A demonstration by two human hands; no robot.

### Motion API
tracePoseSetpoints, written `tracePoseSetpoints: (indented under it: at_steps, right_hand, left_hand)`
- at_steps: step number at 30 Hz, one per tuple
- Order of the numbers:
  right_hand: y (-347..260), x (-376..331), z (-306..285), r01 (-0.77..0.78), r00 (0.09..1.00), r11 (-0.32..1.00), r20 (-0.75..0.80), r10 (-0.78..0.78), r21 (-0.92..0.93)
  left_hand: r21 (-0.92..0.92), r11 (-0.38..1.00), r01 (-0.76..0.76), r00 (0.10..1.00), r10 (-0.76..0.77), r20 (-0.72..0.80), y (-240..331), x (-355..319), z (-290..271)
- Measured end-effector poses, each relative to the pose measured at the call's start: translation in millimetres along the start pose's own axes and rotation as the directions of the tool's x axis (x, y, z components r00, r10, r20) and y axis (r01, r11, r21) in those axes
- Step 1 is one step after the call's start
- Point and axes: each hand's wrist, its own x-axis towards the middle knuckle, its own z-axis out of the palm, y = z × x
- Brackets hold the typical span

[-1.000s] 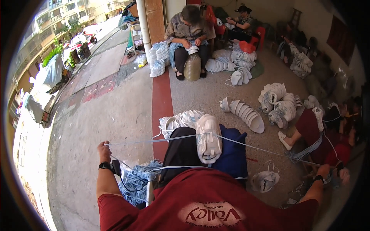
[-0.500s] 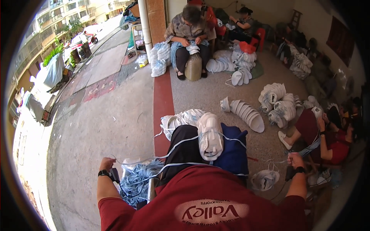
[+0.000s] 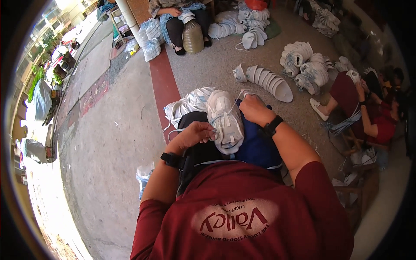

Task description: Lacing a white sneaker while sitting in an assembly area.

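Observation:
A white shoe upper (image 3: pixel 225 117) lies across my thighs, its toe end away from the darker lap cloth. At its left edge my left hand (image 3: pixel 195 134) is closed in a pinch on a pale blue shoelace (image 3: pixel 174 131), whose loose part trails out to the left. My right hand (image 3: pixel 256 109) is closed beside the upper's right edge, with a thin stretch of lace running from its fingers to the upper. The fingertips of that hand are partly hidden. Against my left knee rests a stack of white uppers (image 3: pixel 190 102).
A clear bag of blue laces (image 3: pixel 144 175) stands behind my left forearm. Nested white uppers (image 3: pixel 268 82) lie on the floor ahead, with more piles (image 3: pixel 305 67) to their right. One co-worker (image 3: pixel 186 26) sits ahead by a large jar (image 3: pixel 193 37); another (image 3: pixel 368 104) sits at right.
Both hands have come inward from far out at the sides to the shoe upper. The lace no longer stretches wide across my lap. The view has shifted downward.

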Motion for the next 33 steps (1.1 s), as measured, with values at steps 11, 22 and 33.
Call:
tracePoseSetpoints:
  at_steps: [11, 22, 33]
  right_hand:
    - [-25.2, 4.7, 36.9, -0.228, 0.85, -0.18, 0.286, 0.442, 0.957]
    - [-48.7, 26.1, 16.9, -0.176, 0.975, 0.909, -0.062, 0.215, 0.378]
    - [-47.8, 19.0, 48.0, -0.328, 0.795, 0.627, -0.153, 0.587, 0.706]
  left_hand:
    - [0.246, 0.895, -0.371, 0.869, 0.428, -0.248, -26.7, 50.5, 2.3]
    - [0.299, 0.894, -0.334, 0.804, 0.436, -0.405, -29.9, 36.8, 13.9]
    - [0.527, 0.847, -0.072, 0.699, 0.419, -0.579, -10.0, 28.9, 35.9]
